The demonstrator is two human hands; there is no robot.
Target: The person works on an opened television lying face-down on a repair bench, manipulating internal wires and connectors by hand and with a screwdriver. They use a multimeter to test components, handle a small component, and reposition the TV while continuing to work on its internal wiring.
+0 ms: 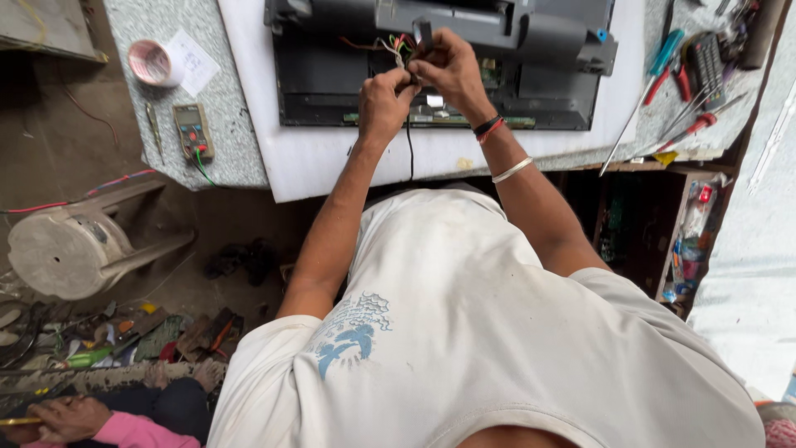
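My left hand and my right hand meet over a black flat-panel device lying face down on a white sheet. Both hands pinch a bundle of thin coloured wires that comes out of the device. A black cable hangs down from between my hands toward my chest. My right wrist wears dark and red bands, with a white bangle further up the forearm.
A grey speckled worktop holds a multimeter, a tape roll, screwdrivers and pliers at the right. An overturned plastic stool lies on the floor at left. Another person's hand in a pink sleeve shows at bottom left.
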